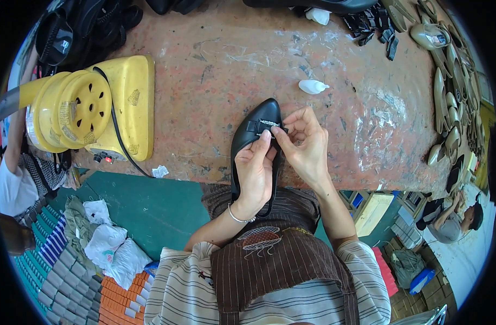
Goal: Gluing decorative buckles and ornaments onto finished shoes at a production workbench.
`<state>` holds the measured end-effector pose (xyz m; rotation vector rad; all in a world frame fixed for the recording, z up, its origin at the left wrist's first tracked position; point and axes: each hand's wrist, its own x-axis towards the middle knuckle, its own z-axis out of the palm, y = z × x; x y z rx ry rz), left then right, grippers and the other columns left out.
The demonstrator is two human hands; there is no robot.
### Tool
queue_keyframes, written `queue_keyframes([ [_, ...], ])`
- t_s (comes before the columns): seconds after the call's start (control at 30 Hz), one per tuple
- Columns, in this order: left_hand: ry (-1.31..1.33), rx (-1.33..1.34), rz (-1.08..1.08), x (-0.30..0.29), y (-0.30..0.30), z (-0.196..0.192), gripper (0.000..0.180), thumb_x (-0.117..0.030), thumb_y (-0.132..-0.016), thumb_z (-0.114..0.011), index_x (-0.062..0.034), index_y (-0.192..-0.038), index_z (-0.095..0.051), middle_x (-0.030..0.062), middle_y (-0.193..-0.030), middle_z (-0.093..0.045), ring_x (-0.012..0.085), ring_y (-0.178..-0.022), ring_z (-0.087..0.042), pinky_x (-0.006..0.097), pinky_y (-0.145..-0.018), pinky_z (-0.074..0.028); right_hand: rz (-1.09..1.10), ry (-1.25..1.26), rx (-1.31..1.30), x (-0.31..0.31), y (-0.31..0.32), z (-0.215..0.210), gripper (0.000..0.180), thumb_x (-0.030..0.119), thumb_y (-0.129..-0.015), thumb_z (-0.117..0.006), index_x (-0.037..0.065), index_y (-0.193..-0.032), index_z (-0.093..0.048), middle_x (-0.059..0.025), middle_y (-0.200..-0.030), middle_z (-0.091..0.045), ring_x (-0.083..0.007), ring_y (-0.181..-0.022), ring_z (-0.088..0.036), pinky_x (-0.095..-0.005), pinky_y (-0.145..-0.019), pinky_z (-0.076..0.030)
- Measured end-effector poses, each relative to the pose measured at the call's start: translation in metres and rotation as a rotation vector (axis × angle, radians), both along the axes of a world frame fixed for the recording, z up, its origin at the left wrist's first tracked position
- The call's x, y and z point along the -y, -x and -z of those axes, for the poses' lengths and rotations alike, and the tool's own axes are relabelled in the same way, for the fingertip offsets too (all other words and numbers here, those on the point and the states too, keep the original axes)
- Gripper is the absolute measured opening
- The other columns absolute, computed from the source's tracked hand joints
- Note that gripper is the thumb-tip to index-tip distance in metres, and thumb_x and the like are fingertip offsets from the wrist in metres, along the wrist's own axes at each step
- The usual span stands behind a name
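A black pointed shoe [251,120] lies over the table's near edge, toe pointing away from me. Across its front sits a black bow [252,128] with a sparkling, stone-studded buckle [269,124]. My left hand [254,168] is closed around the shoe's opening, its thumb pressed near the buckle. The fingers of my right hand [306,146] pinch the right end of the bow beside the buckle. Beyond them on the table lies a small white squeeze bottle [313,86], its tip to the right.
A yellow machine [145,103] with a black cable stands at the left on the worn table [204,65]. Black shoes [85,32] are heaped far left, black bows [373,24] far right. Beige shoes [452,108] line the right edge. Other people work at both sides.
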<state>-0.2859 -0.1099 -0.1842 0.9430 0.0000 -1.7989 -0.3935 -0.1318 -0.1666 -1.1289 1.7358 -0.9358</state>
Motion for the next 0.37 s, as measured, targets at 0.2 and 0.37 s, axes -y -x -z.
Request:
queue_keyframes([
  [0.2,-0.155,0.128,0.027,0.006,-0.008,-0.007,0.009,-0.01,-0.088,-0.063,-0.0057,-0.081,-0.065,0.0006,-0.079,-0.065,0.006,-0.067,-0.058,0.02,-0.059,-0.047,-0.045,0.014,-0.143,-0.014,-0.003,-0.024,0.015,0.005,-0.078,-0.068,0.0,-0.086,-0.057,-0.0054,-0.058,-0.058,-0.0097,-0.047,-0.053,-0.0236,-0.045,-0.04],
  [0.37,-0.113,0.054,0.035,0.005,-0.019,-0.003,0.012,-0.012,-0.084,-0.068,-0.006,-0.074,-0.065,0.001,-0.071,-0.063,0.0103,-0.061,-0.057,0.023,-0.056,-0.043,0.591,0.296,-0.567,-0.037,-0.033,0.048,0.072,0.045,-0.082,-0.062,0.012,-0.14,-0.037,-0.0147,-0.144,-0.036,-0.0293,-0.135,-0.029,-0.0419,-0.114,-0.013],
])
